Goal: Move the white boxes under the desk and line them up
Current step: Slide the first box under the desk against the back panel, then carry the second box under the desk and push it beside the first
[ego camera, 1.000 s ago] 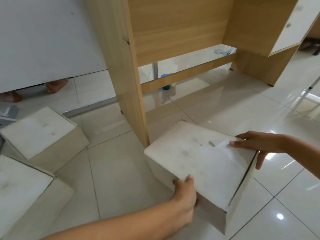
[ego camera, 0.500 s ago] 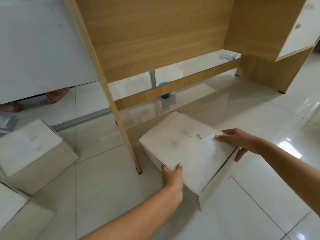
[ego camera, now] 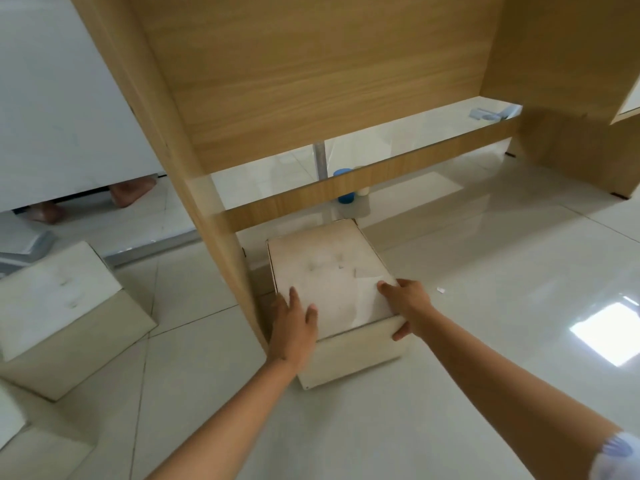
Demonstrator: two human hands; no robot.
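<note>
A white box (ego camera: 329, 271) rests on the tiled floor under the wooden desk (ego camera: 311, 71), close beside the desk's left side panel (ego camera: 214, 216). My left hand (ego camera: 294, 327) grips its near left corner, fingers spread on the lid. My right hand (ego camera: 405, 306) holds the near right corner, thumb down the front face. A second white box (ego camera: 65, 306) stands on the floor left of the panel, outside the desk. The corner of a third box (ego camera: 10, 417) shows at the left edge.
A low wooden crossbar (ego camera: 346, 192) runs behind the box. A blue cup (ego camera: 344, 195) and a small white object stand beyond it. A person's bare feet (ego camera: 128, 192) show under a white partition at left. Glossy tile floor spreads to the right.
The box has gone from tilted and diagonal to square on the floor, deeper under the desk beside the left panel. Both hands shifted to its near corners.
</note>
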